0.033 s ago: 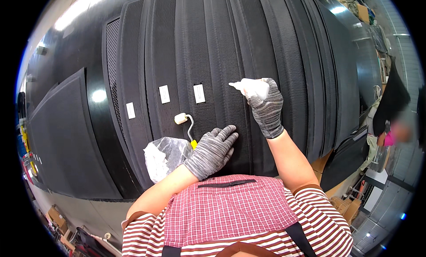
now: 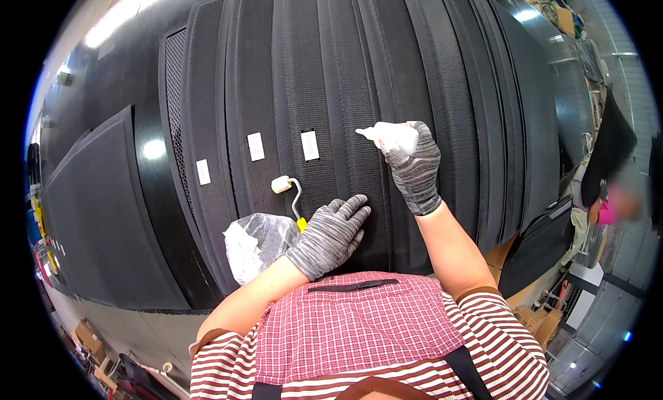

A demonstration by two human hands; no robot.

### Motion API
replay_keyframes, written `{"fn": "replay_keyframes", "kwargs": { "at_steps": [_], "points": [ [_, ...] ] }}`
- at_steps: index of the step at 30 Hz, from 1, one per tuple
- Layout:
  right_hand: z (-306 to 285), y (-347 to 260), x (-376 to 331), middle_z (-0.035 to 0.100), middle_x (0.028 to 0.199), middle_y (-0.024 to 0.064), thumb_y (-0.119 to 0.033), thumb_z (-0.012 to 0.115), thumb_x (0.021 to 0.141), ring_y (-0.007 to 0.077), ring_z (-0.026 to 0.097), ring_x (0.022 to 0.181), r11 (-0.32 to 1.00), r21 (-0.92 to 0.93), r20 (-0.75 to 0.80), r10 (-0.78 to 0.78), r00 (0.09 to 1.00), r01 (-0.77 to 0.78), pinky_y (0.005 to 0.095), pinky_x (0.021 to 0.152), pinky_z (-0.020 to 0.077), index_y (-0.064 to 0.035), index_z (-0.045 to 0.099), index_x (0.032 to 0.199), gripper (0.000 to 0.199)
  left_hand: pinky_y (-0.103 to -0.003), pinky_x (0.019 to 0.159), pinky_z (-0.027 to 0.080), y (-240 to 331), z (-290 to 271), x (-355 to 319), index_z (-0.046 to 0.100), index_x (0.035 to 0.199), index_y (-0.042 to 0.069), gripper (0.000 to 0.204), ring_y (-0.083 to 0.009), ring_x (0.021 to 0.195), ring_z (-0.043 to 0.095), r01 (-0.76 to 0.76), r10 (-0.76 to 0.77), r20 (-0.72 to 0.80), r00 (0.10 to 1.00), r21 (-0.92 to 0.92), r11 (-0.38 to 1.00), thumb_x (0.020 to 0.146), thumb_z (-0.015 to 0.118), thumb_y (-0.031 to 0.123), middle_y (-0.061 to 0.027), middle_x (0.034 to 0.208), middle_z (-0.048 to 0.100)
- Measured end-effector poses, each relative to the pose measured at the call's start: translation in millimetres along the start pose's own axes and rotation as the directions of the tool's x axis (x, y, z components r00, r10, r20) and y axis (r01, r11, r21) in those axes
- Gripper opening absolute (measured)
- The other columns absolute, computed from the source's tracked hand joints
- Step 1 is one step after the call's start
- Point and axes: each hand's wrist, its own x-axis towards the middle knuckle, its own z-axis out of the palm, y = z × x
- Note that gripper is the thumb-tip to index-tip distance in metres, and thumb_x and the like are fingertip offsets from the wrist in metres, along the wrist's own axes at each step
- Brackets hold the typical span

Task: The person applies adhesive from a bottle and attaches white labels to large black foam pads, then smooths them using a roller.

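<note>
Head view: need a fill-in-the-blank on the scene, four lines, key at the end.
1. The white bottle is held in the person's ____ hand.
2. In the picture, the clear plastic bag lies to the ____ of the left hand.
3. Left of the bottle, the ribbed black panels carry ____ white labels.
4. The striped sleeves alternate brown and ____.

Missing words: right; left; three; white.

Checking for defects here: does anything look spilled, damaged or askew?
Nothing clearly stands out: no spill shows around the white bottle in the right hand, and no damage shows on the black strips. The white labels tilt slightly, possibly just lens bend.
</note>
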Motion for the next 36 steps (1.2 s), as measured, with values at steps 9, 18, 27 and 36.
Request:
{"fn": "replay_keyframes", "kwargs": {
  "at_steps": [9,18,27,36],
  "points": [
    [-4.3,4.5,-6.6,0.071,0.09,0.0106,-0.017,0.079,0.082,0.0182,0.07,0.081,0.925,-0.249,0.056,-0.281,0.958,0.286,0.0312,0.072,0.058,0.0005,0.058,0.103,0.034,-0.044,0.102,0.045,1.0,-1.5,0.2,0.056,0.133,0.002,0.047,-0.0353,0.117,0.055,0.015,-0.015,0.022,1.0,-0.001,1.0,0.09,0.06,0.02,-0.0161,0.141,0.05],
    [-15.8,3.3,-27.6,0.071,0.089,0.0131,-0.017,0.079,0.081,0.0196,0.071,0.081,0.925,-0.284,0.071,-0.241,0.968,0.252,0.0316,0.071,0.0582,0.0017,0.058,0.105,0.037,-0.044,0.101,0.046,1.7,-0.3,-0.3,0.056,0.133,0.003,0.047,-0.0363,0.116,0.055,0.013,-0.013,0.003,1.0,0.014,1.0,0.09,0.061,0.021,-0.0161,0.141,0.05],
    [-22.9,-1.3,-33.0,0.07,0.09,0.0102,-0.014,0.079,0.081,0.0175,0.069,0.082,0.896,-0.29,0.118,-0.314,0.942,0.335,0.03,0.073,0.0575,0.0017,0.058,0.106,0.036,-0.045,0.101,0.046,1.1,2.6,-0.8,0.056,0.134,0.003,0.048,-0.0368,0.116,0.056,0.009,-0.009,-0.008,1.0,0.033,0.999,0.09,0.061,0.022,-0.0154,0.141,0.05],
    [-19.3,-0.7,-18.0,0.071,0.089,0.0117,-0.017,0.077,0.083,0.0193,0.071,0.082,0.923,-0.263,0.051,-0.277,0.96,0.28,0.0305,0.073,0.0582,0.0001,0.058,0.104,0.033,-0.044,0.101,0.045,0.5,0.9,-0.9,0.057,0.132,0.002,0.046,-0.0363,0.116,0.056,0.003,-0.003,-0.007,1.0,0.009,1.0,0.09,0.061,0.02,-0.0167,0.139,0.051]
  ]
}}
